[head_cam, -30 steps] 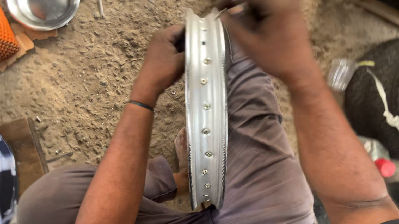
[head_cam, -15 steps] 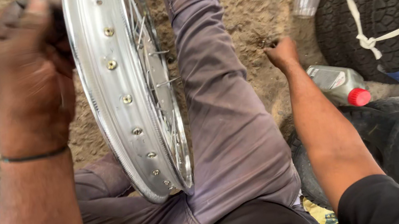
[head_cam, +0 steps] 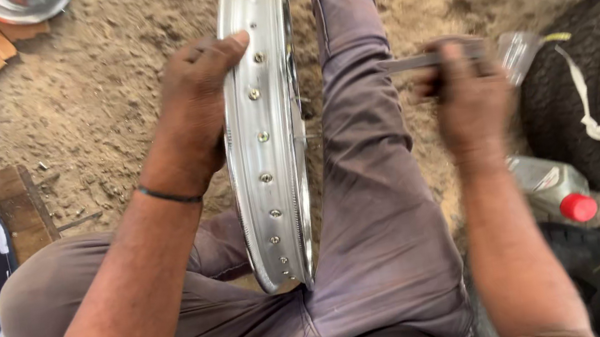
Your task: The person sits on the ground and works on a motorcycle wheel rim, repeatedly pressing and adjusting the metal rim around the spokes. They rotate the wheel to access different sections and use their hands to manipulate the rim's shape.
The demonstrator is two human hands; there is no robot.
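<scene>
Left hand (head_cam: 199, 104) grips wheel rim (head_cam: 267, 157); right hand (head_cam: 466, 88) holds spoke (head_cam: 419, 61)

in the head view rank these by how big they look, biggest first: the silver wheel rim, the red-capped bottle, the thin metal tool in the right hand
1. Silver wheel rim, by far the largest.
2. Red-capped bottle.
3. Thin metal tool in the right hand. It is motion-blurred and nearer the camera than the bottle, so ranks 2 and 3 are unsure.

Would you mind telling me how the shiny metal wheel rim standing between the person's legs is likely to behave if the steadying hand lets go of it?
The wheel rim stands on its thin edge, so it would probably tip or roll without the left hand on it. Its polished metal looks stiff and likely slick under a loose grip. The thin spokes suggest it is fairly light for its size.
</scene>
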